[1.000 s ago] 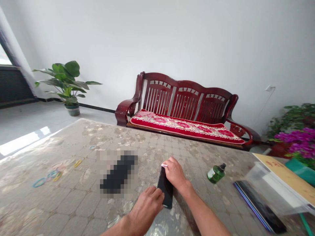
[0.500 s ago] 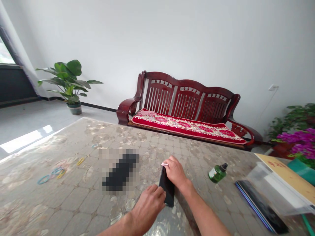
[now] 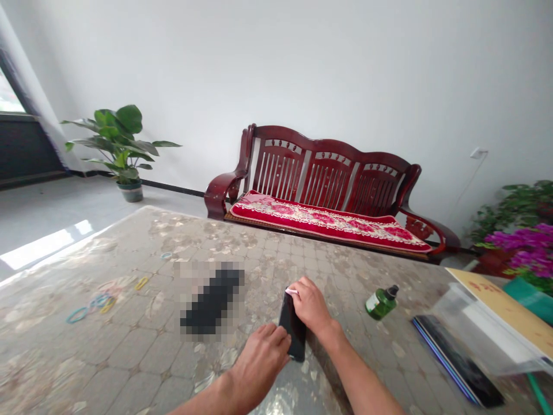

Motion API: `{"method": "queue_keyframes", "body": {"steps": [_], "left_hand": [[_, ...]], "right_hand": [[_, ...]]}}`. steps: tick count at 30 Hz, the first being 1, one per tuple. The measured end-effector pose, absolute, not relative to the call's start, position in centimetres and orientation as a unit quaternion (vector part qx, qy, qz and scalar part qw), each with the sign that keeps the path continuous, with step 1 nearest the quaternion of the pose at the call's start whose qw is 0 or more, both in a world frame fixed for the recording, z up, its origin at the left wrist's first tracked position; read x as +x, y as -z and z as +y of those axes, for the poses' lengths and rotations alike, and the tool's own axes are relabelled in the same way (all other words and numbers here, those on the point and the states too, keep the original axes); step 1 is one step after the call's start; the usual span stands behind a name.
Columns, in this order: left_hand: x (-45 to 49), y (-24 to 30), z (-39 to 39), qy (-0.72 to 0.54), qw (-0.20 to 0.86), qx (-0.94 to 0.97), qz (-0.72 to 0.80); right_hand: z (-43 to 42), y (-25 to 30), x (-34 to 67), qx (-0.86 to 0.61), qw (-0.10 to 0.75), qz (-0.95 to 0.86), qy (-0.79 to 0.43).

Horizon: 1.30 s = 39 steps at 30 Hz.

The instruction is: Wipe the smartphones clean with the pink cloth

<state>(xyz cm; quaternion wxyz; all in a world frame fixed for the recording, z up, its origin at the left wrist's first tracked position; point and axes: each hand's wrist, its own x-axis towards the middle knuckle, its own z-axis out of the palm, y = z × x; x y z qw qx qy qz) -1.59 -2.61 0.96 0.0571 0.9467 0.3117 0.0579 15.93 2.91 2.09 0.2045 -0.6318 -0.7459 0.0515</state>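
Note:
A black smartphone (image 3: 296, 337) lies at the near middle of the table, its dark glossy face up. My left hand (image 3: 265, 357) is closed on its left edge, fingers curled against the lower half. At the far end of the phone, my right hand (image 3: 309, 302) pinches a small white wipe (image 3: 292, 291) and presses it at the top edge. Most of the wipe is hidden under my fingers, so I cannot make out its full shape. To the left lies a dark object (image 3: 212, 302) blurred out by large pixels.
A green pump bottle (image 3: 381, 302) stands right of my hands. Beyond it are stacked phones (image 3: 458, 360) and a clear plastic box (image 3: 484, 334). Several coloured rubber bands (image 3: 101, 302) lie left on the patterned tablecloth (image 3: 142, 351). A wooden bench (image 3: 328, 173) stands behind the table.
My right hand has shifted very slightly with the white wipe at the phone's top edge. My left hand stays on the phone.

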Motion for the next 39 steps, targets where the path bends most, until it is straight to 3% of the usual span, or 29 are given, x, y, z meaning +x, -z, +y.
{"method": "queue_keyframes", "body": {"steps": [8, 16, 27, 39], "left_hand": [[-1.5, -0.6, -2.5, -0.051, 0.056, 0.946, 0.315], [-1.6, -0.5, -2.4, -0.066, 0.068, 0.946, 0.310], [-1.7, -1.6, -2.6, -0.060, 0.080, 0.943, 0.317], [-1.8, -1.1, -2.5, -0.064, 0.083, 0.940, 0.325]], "right_hand": [[-0.8, -1.9, 16.0, -0.560, 0.226, -0.790, -0.109], [1.4, -2.6, 16.8, -0.636, 0.245, -0.729, -0.073], [-0.7, -1.8, 17.5, -0.612, 0.267, -0.736, -0.110], [-1.4, -1.8, 16.4, -0.601, 0.216, -0.764, -0.093]]}}
